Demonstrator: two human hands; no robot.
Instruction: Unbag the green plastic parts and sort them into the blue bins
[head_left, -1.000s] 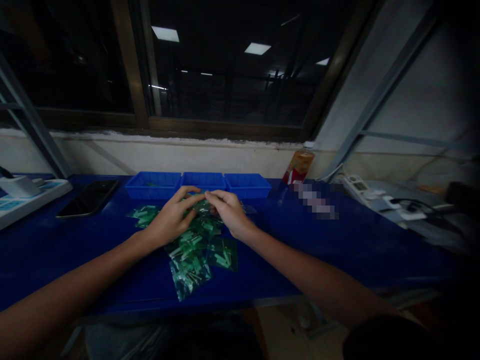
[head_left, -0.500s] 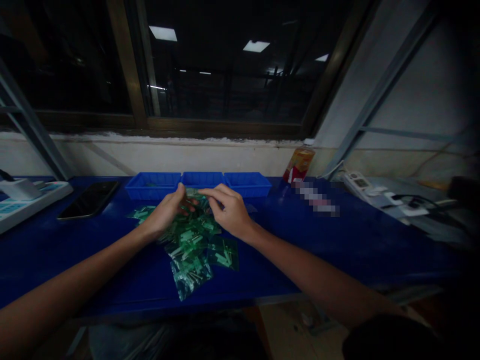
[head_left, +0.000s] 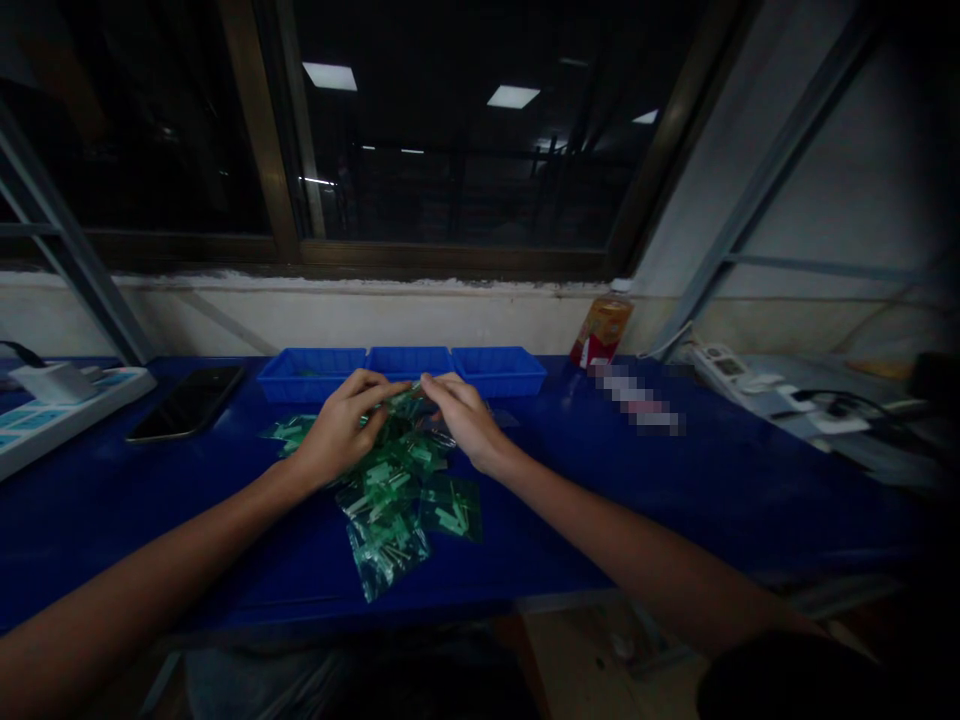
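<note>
Green bags of small parts (head_left: 382, 490) lie heaped at the centre of the frame in the head view, on the blue counter (head_left: 600, 510), the pile running from under my fingers down toward the near edge. Both my hands are narrow, the fingertips nearly meeting above the upper end of the heap around a bit of greenish film; I cannot tell which fingers actually grip it. My left hand (head_left: 341, 425) comes in from the lower left with its index finger stretched across, and my right hand (head_left: 465, 415) comes from the lower right, thumb and fingers drawn together. One flat bag (head_left: 454, 510) sits at the pile's right side with pale strips showing through, and another spills out left of my left wrist. Just beyond my hands, three blue trays stand in a row: left tray (head_left: 307, 388), middle tray (head_left: 409, 360), right tray (head_left: 502, 384). At the left of the frame I see a dark phone (head_left: 187, 403) beside a white power strip (head_left: 75, 415); right of the trays stands a bottle (head_left: 602, 328) of amber drink with a red label, below the dark window (head_left: 465, 190).
</note>
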